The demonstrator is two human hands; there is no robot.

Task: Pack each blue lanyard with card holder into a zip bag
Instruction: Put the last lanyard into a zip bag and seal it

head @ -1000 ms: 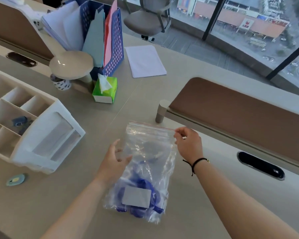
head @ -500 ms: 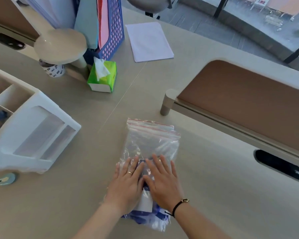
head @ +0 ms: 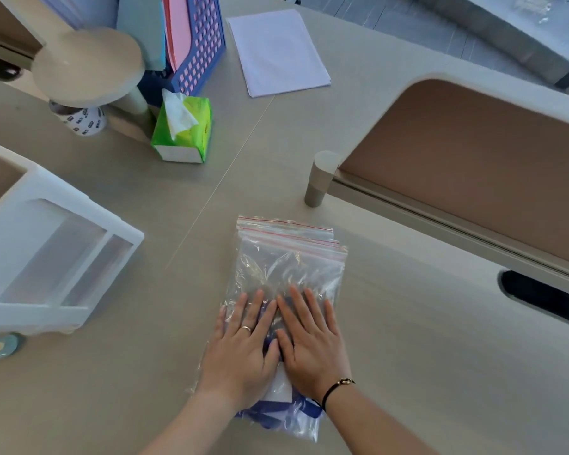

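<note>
Currently: zip bag (head: 289, 264), near the divider post (head: 319, 178), holds blue lanyard (head: 273, 412) and card holder (head: 281, 385). Left hand (head: 240, 349) and right hand (head: 312, 343) press flat, fingers straight. Probably light, soft, slippery; best gripped by the sealed top edge.

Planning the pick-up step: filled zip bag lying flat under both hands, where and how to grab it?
Judgement: pinch the zip bag at its red-lined top edge, coming from the far side. That strip lies flat, empty and uncovered, while the left hand and right hand press the bulky lanyard end near the person.
</note>
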